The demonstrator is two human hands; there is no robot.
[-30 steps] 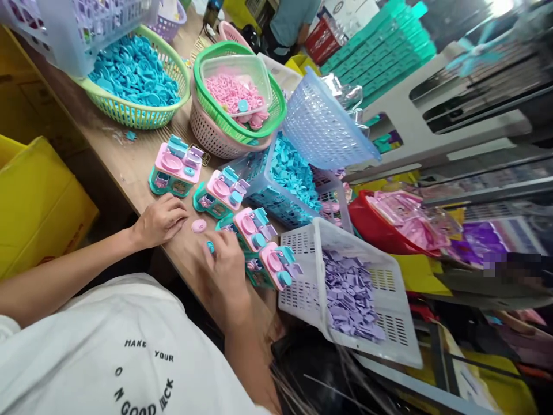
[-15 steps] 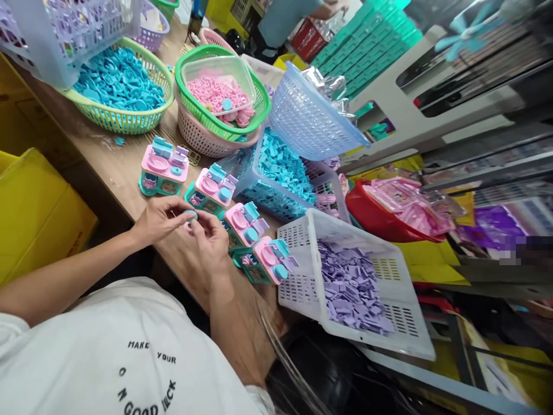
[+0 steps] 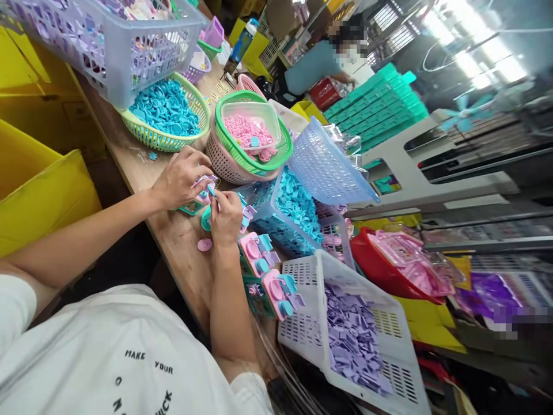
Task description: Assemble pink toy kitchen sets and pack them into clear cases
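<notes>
My left hand (image 3: 184, 177) reaches over the farthest toy kitchen (image 3: 193, 206), its fingers bent around the top and largely covering it. Close beside it, my right hand (image 3: 226, 218) pinches a small blue piece (image 3: 211, 190) between thumb and finger. A small pink oval piece (image 3: 204, 245) lies on the table left of my right wrist. Several pink and teal toy kitchens stand in a slanting row; one is partly behind my right hand, and the nearest (image 3: 279, 294) is right of my forearm.
Along the wooden table (image 3: 181, 271) stand a green basket of blue parts (image 3: 166, 141), a green basket with pink parts (image 3: 283, 151), a bin of blue blocks (image 3: 280, 222) and a white crate of purple parts (image 3: 319, 334). A person (image 3: 313, 68) is in the background.
The view has shifted, so the table items sit lower and further right. My hands have moved from in front of the row to the farthest kitchen. A pink oval piece now lies on the table.
</notes>
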